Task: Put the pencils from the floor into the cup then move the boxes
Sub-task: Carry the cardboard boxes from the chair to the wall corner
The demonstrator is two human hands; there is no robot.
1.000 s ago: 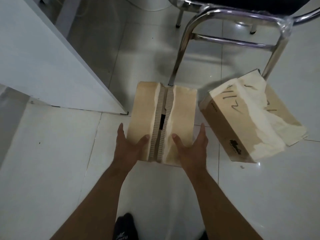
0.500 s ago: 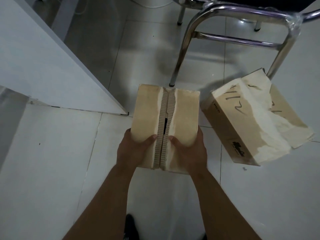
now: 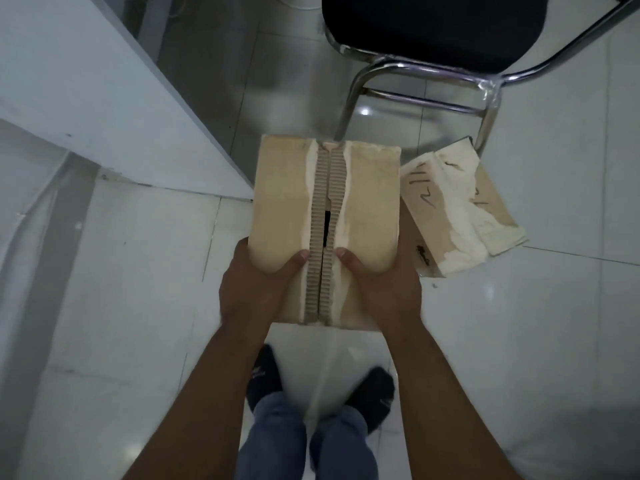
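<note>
A tan cardboard box (image 3: 287, 199) with a torn corrugated seam down its top is held up off the white tiled floor. My left hand (image 3: 252, 282) grips its near left corner, thumb on top. On the near right corner sits my right hand (image 3: 384, 289), gripping the same way. A second cardboard box (image 3: 446, 206), with torn paper and black marks on it, lies tilted on the floor to the right, beside a chair leg. No pencils or cup are in view.
A chair with a black seat (image 3: 433, 26) and chrome frame (image 3: 349, 102) stands just beyond the boxes. A white cabinet panel (image 3: 86, 91) juts in from the left. My feet in dark socks (image 3: 263, 375) are below the held box.
Both hands closed on the near end of the box and lifted it off the floor toward me. The view has risen and now shows my legs and feet.
</note>
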